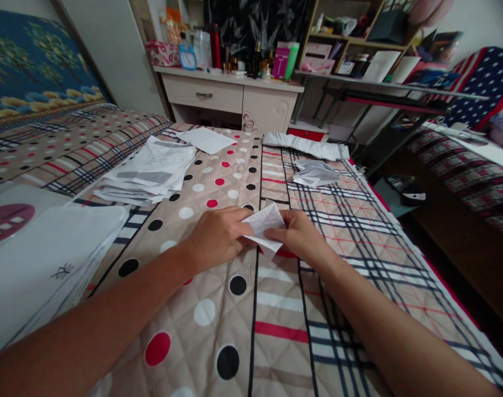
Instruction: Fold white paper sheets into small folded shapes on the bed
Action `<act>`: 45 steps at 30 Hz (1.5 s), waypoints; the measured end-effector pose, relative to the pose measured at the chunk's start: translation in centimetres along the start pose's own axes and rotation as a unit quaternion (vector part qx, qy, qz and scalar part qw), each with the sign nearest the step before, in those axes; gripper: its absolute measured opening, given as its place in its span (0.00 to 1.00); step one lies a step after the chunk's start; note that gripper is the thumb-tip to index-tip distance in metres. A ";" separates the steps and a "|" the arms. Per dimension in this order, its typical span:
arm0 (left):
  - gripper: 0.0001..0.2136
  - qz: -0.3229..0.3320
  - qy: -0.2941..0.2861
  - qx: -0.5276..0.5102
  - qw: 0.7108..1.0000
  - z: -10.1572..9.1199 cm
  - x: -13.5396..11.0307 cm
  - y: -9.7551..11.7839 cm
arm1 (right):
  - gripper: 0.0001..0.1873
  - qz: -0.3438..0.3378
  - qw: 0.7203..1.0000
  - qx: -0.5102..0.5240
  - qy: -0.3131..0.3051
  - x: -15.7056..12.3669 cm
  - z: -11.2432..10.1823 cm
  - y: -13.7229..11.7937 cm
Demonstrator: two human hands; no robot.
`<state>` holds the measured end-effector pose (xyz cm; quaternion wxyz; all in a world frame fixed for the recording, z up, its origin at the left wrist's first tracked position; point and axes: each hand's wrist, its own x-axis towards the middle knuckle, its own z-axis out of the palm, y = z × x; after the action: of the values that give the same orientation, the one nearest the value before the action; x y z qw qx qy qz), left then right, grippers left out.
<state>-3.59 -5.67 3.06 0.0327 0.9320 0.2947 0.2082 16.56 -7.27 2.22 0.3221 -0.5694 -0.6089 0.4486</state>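
Observation:
Between my two hands is a small piece of folded paper [264,221], white with faint printed lines, held just above the bed. My left hand [218,234] grips its left edge, with the fingertips partly hidden behind the paper. On the other side my right hand [303,234] pinches it, thumb lying on the near face. Beyond my right hand lie a small pile of folded papers [315,173] and a long row of folded paper pieces [304,145].
A stack of loose sheets [147,168] lies to the left, with a folded white sheet [207,140] behind it. Nearer is a thick paper pile [48,259]. The patterned quilt [218,331] covers the bed. A white dresser [230,102] stands beyond its far edge.

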 end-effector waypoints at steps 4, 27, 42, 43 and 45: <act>0.06 -0.051 0.038 -0.167 0.984 1.0 -0.1 -0.6 | 0.02 0.031 0.997 0.062 -0.039 0.2 -0.3 0.2; 0.08 -0.168 0.157 -0.386 0.893 1.7 0.5 0.1 | 0.15 -0.026 0.961 0.270 0.053 -0.6 2.1 0.7; 0.11 -0.226 0.086 -0.301 0.922 1.5 0.3 1.2 | 0.17 -0.068 0.971 0.222 0.056 -1.0 2.3 0.6; 0.09 -0.232 0.084 -0.294 0.923 1.6 0.3 1.3 | 0.17 -0.067 0.971 0.223 0.055 -1.0 2.3 0.6; 0.05 -0.235 0.079 -0.287 0.925 1.8 0.2 1.3 | 0.17 -0.067 0.971 0.223 0.056 -1.0 2.4 0.6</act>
<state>-1.99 -6.49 1.78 0.3236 0.7672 0.4345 0.3434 14.81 -8.73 0.90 0.5037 -0.4655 -0.5113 0.5179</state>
